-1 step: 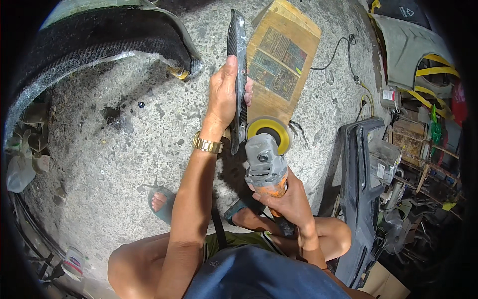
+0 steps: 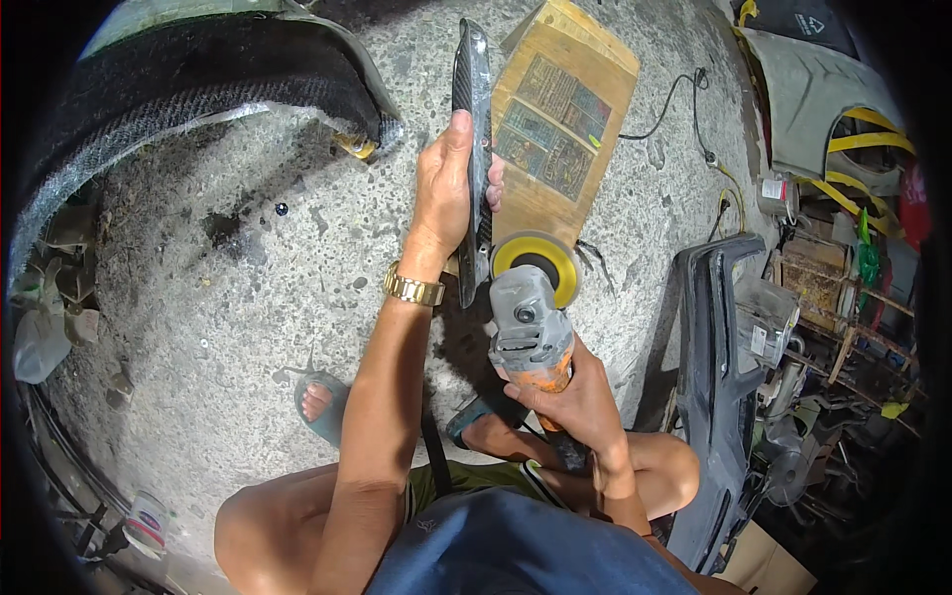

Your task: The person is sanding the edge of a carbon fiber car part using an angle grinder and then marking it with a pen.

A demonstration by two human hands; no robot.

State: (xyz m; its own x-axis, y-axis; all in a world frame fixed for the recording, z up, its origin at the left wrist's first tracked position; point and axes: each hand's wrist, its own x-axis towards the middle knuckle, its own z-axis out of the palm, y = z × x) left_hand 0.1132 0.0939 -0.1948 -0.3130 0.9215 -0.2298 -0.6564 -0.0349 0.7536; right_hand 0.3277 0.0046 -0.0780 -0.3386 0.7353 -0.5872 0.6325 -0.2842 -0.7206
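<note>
Concrete floor [image 2: 258, 297], board [image 2: 570, 45] on it. Dark strip [image 2: 480, 139] lengthwise ahead of me, my left fingers [image 2: 495, 183] closed round its middle. Grinder [image 2: 531, 332] nearer me, my right fingers [image 2: 535, 399] wrapped around it. Yellow disc [image 2: 568, 268] just beside strip's near end, contact unclear.

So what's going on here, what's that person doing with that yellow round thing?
The person's left hand holds a long dark piece by its middle. The right hand grips an orange and grey power tool. Its round yellow disc is right beside the piece's lower part; I can't tell if they touch.
</note>
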